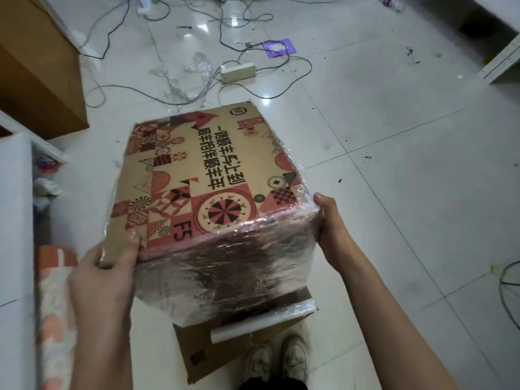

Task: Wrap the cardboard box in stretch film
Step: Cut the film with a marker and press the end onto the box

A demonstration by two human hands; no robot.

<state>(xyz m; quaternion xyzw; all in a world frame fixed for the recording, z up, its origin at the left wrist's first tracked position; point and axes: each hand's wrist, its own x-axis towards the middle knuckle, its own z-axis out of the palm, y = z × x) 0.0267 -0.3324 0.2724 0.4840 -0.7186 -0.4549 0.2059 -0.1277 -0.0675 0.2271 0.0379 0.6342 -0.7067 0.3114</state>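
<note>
Now the cardboard box (208,175) is held up in the air above the floor, tilted, between both hands. It is a brown corrugated box with a flat top face printed in red and black geometric patterns, circles and large characters. Its side faces are covered with stretch film (233,274), which is thin, shiny and wrinkled in many layers, so the print under it looks dull. The left hand (104,277) grips the near left corner, with the thumb curled over the top face and the other fingers hidden under the box. The right hand (329,223) holds the near right corner, the thumb lying along the filmed edge and the fingers behind the box, so I cannot see them. Below the box, a roll of stretch film (264,319), a white glossy cylinder, lies on a flat piece of cardboard (202,350) on the smooth white tiled floor (394,192). Two pale shoes (275,361) stand just beside this cardboard. Farther away, grey cables (253,91) and a white power strip (237,72) lie on the tiles.
</note>
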